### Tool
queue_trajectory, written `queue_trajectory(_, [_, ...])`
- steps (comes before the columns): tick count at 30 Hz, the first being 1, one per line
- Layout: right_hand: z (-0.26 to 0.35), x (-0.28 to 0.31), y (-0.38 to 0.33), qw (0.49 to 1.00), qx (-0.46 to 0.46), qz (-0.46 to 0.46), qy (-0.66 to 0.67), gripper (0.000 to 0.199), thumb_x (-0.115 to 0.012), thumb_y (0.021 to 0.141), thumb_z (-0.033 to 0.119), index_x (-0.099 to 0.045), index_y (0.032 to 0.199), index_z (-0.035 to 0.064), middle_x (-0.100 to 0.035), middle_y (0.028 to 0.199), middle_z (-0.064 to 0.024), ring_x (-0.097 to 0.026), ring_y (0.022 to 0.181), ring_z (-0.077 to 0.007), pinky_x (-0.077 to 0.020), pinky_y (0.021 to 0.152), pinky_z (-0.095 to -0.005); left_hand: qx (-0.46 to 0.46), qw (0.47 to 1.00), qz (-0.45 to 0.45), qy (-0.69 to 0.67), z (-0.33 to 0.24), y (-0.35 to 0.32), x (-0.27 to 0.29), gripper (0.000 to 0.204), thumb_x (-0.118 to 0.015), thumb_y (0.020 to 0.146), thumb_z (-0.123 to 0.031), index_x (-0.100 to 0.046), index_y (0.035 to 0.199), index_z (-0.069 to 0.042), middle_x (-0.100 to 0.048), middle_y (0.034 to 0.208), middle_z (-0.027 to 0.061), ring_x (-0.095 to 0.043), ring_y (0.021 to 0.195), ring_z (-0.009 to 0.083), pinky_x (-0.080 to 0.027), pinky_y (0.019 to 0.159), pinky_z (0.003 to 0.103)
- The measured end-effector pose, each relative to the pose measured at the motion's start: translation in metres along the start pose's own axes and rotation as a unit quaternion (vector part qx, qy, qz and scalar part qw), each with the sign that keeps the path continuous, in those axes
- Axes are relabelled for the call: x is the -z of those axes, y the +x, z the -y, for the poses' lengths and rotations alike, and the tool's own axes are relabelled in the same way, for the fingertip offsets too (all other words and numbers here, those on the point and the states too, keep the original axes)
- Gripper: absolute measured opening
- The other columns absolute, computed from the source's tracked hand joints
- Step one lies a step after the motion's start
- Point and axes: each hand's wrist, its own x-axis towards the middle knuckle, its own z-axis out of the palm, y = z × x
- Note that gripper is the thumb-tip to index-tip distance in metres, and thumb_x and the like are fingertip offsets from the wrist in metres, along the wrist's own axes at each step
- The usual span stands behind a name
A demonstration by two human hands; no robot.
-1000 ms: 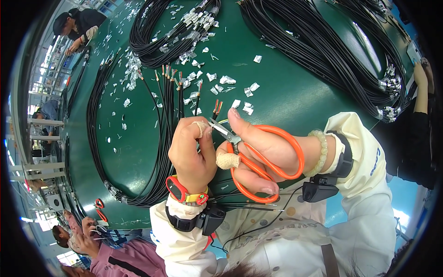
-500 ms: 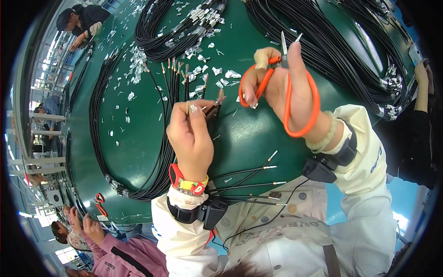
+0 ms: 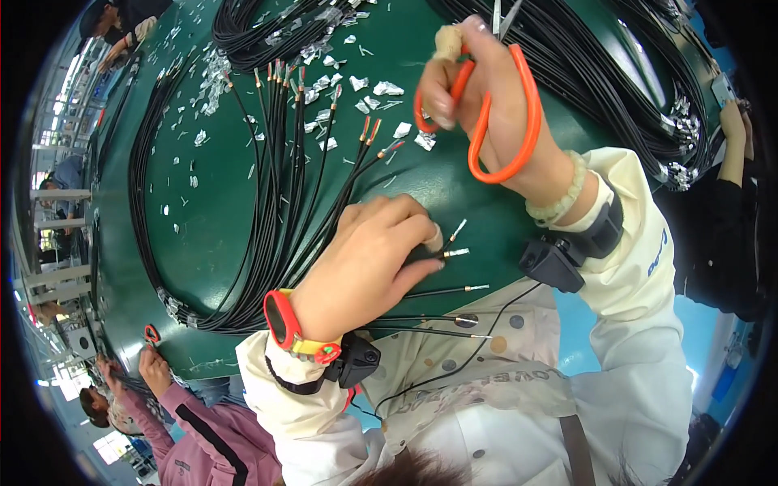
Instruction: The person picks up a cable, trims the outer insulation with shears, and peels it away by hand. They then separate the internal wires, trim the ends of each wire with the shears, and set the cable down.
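Left hand [image 3: 369,259] pressed down on green table [image 3: 211,235], fingertips pinching thin black wire end [image 3: 450,253], stripped tip poking out just right of grip. Right hand [image 3: 486,105] raised above, well apart, fingers clenched through orange scissors [image 3: 506,121] handles. Black cable bundle [image 3: 267,219] fanned left of pinch.

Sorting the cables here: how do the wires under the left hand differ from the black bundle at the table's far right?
The wires under the left hand are few, lie loose and nearly straight, and end in bare metal tips. The bundle holds many cables, sweeps in a long curve, and ends in pale connectors. Both are black and lie on the green table.
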Motion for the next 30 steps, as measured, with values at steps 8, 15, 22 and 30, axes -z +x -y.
queue_trajectory(8, [0.012, -0.039, -0.005, 0.979, -0.015, 0.078, -0.189, 0.02, -0.057, 0.081, 0.01, -0.038, 0.074, 0.0086, -0.044, 0.06, 0.0009, -0.035, 0.049, -0.005, -0.0316, 0.048, -0.0188, 0.198, 0.873, -0.311, -0.32, 0.007, -0.019, 0.028, 0.008, -0.062, 0.072, -0.001, -0.056, 0.076, 0.0, -0.055, 0.063, 0.0101, -0.055, 0.058, 0.0239, -0.042, 0.051, 0.028])
queue_trajectory(15, [0.006, -0.055, -0.005, 0.958, 0.012, 0.185, -0.219, 0.028, -0.063, 0.074, -0.001, -0.037, 0.072, 0.009, -0.049, 0.062, -0.0001, -0.045, 0.055, -0.0068, -0.0359, 0.051, -0.02, 0.087, 0.942, -0.314, -0.083, 0.021, -0.033, 0.041, 0.005, -0.057, 0.078, -0.001, -0.058, 0.081, 0.003, -0.059, 0.066, 0.007, -0.055, 0.052, 0.0124, -0.044, 0.048, 0.023])
queue_trajectory(22, [-0.003, -0.049, 0.0, 0.895, 0.154, 0.304, -0.286, 0.026, -0.06, 0.076, -0.003, -0.037, 0.074, 0.0085, -0.054, 0.065, -0.0047, -0.05, 0.058, -0.0126, -0.0407, 0.057, -0.0251, 0.245, 0.811, -0.139, -0.513, 0.017, -0.044, 0.059, 0.012, -0.05, 0.085, -0.005, -0.055, 0.088, 0.005, -0.059, 0.065, 0.0076, -0.052, 0.047, 0.0079, -0.043, 0.043, 0.019])
queue_trajectory(30, [0.006, -0.063, -0.007, 0.956, 0.077, 0.214, -0.185, 0.029, -0.062, 0.073, -0.004, -0.036, 0.077, 0.0086, -0.057, 0.071, -0.0076, -0.053, 0.064, -0.013, -0.0429, 0.061, -0.026, 0.239, 0.753, -0.154, -0.593, 0.016, -0.051, 0.064, 0.013, -0.05, 0.086, -0.007, -0.053, 0.091, 0.004, -0.059, 0.068, 0.0074, -0.053, 0.049, 0.0069, -0.044, 0.044, 0.018])
